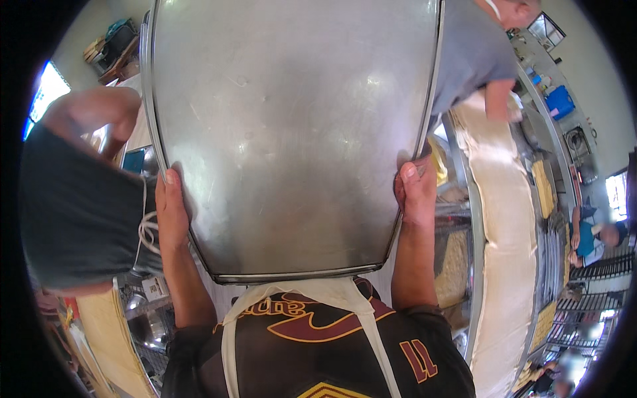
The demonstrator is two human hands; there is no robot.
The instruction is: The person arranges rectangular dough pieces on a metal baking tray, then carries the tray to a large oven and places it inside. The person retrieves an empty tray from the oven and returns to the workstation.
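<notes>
Large flat metal baking trays, seemingly a stack from the doubled rims, fill the middle of the head view, with the near edge close to my chest. My left hand grips the left rim, its thumb on the edge. Around the right rim my right hand is closed, the thumb pressing on top. The fingers of both hands are mostly hidden under the trays. The top tray's surface is bare, scratched and shiny.
Close on the left stands a person in a dark apron; another in a grey shirt leans over the right-hand table. A long pale sheet of dough or cloth covers that table. Metal bowls sit at lower left; racks stand far right.
</notes>
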